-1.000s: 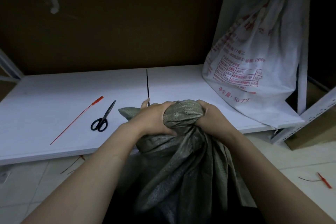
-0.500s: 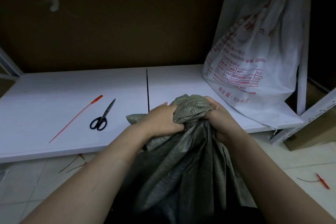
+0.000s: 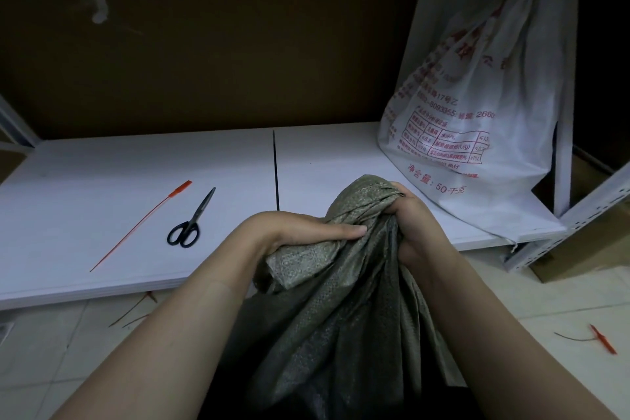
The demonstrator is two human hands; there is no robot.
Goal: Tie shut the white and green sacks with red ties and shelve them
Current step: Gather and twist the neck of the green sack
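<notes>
A green woven sack [image 3: 341,310] stands on the floor right in front of me, its mouth bunched together. My left hand [image 3: 296,232] clamps the gathered cloth from the left, fingers pointing right. My right hand [image 3: 414,222] grips the twisted neck from the right. A white sack [image 3: 484,106] with red print leans at the right end of the white shelf [image 3: 102,194], its neck tied near the top. One long red tie [image 3: 143,223] lies loose on the shelf's left part.
Black scissors [image 3: 191,222] lie just right of the red tie. Cut red tie scraps [image 3: 601,339] lie on the tiled floor at right and under the shelf's front edge. A white perforated shelf post [image 3: 579,215] stands at the right. Brown board backs the shelf.
Both hands have shifted rightward and twisted the sack's neck tighter. My left hand has flattened over the bunched cloth, and a fold now hangs below it.
</notes>
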